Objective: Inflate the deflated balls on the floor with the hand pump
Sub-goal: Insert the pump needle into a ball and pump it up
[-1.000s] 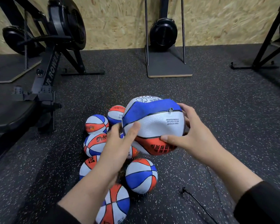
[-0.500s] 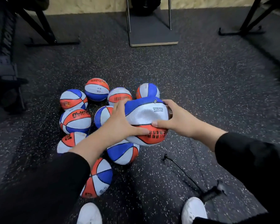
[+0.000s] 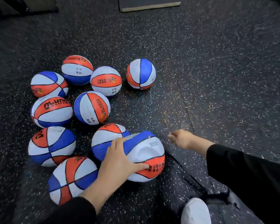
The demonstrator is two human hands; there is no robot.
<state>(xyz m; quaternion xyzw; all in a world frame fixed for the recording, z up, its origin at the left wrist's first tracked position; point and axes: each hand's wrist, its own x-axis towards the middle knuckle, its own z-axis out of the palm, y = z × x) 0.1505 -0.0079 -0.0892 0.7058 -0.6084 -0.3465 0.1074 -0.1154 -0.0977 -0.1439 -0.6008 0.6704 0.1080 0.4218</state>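
While the left hand grips the soft, dented ball low over the speckled floor, beside the round balls, the right hand hangs apart. It is blurred; its grip cannot be told.

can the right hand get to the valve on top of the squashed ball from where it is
Probably yes. The right hand hangs just right of the squashed ball, nothing lies between them, and the valve faces up uncovered; the left hand grips lower down.
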